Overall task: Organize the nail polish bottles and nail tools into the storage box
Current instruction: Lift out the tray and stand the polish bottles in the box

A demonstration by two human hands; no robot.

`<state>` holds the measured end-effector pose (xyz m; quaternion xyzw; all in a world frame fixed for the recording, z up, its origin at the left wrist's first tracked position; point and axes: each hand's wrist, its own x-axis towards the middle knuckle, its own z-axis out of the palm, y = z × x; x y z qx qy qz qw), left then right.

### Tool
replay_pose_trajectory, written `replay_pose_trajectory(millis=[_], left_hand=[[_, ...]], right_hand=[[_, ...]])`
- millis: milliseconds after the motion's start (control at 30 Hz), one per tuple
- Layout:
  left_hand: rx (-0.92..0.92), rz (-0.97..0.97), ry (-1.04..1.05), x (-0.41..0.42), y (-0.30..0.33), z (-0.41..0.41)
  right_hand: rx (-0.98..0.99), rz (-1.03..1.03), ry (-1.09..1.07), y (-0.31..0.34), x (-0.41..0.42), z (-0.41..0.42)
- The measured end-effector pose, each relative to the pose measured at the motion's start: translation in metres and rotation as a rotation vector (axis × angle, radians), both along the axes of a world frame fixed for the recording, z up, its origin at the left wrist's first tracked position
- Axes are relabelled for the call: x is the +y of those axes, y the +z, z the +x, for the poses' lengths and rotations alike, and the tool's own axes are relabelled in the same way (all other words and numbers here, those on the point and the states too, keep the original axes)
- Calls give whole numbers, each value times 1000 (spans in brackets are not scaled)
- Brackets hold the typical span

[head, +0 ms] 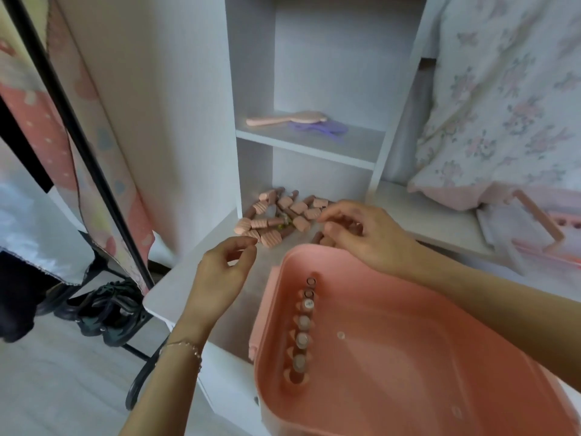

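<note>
five bottles [303, 322] in box [408, 341] (two hands [220, 269] above).

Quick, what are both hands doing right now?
Left hand: open, fingers loosely curled, holding nothing.
Right hand: over the bottles; grip cannot be told.

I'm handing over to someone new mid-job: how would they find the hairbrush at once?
Start at the white shelf unit behind the pink storage box. Look to the shelf above the pile of nail polish bottles on the desk surface. The hairbrush lies flat there, long and pale pink with a straight handle pointing left, partly on top of a purple item, the only other thing on that shelf.
</note>
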<state>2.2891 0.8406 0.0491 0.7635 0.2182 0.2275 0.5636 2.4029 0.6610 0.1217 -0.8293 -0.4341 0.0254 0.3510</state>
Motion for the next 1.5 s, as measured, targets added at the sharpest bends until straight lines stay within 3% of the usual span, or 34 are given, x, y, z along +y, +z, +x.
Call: replay_pose_trajectory(millis=[300, 533, 667, 767, 867, 1033, 1133, 1267, 1333, 1400, 1500], left_hand=[[232, 466, 35, 52, -40, 81], [221, 553, 61, 63, -70, 94], [223, 613, 6, 66, -70, 96], [197, 577, -24, 64, -66, 95], [207, 461, -24, 65, -60, 92], [121, 346, -37, 62, -33, 74], [-14, 69, 65, 48, -8, 61], [-152, -212, 18, 13, 16, 46], [-181, -285, -42, -7, 23, 38], [-184, -283, -88, -24, 26, 31], [-149, -28, -99, -40, 28, 24]], right_hand=[[54, -356, -42, -47, 85, 96], [22, -481, -11, -77, 135, 123], [-93, -525, -32, -91, 144, 129], [-61, -516, -62, -90, 143, 130], [56, -382, -77, -81, 136, 125], [279, 74, -82, -41, 110, 104], [348, 262, -113, -18, 90, 83], [495, 484, -145, -15, 61, 38], [421, 510, -110, -15, 45, 20], [301, 548, -94, -11, 28, 10], [223, 615, -102, -7, 1, 3]])
